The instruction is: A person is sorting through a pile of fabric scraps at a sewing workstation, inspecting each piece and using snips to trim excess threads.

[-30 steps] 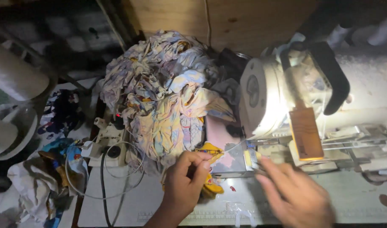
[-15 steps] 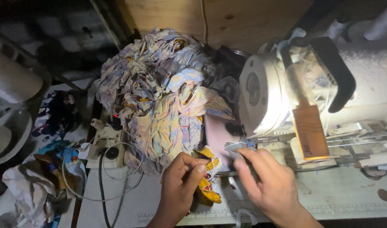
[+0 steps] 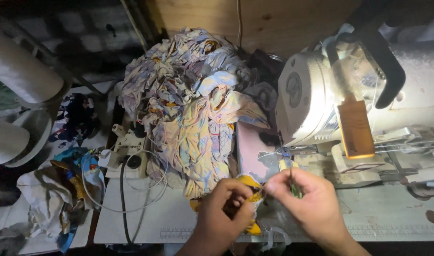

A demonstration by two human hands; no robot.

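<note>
Head: both hands (image 3: 269,204) pinching yellow fabric (image 3: 247,182).

Your sewing machine (image 3: 316,99) looks like smooth, glossy painted metal. The heap of printed scraps (image 3: 193,104) at the desk's (image 3: 397,223) back edge is soft, crumpled cloth. Behind it, the wall panel (image 3: 255,19) is matt wood.
</note>
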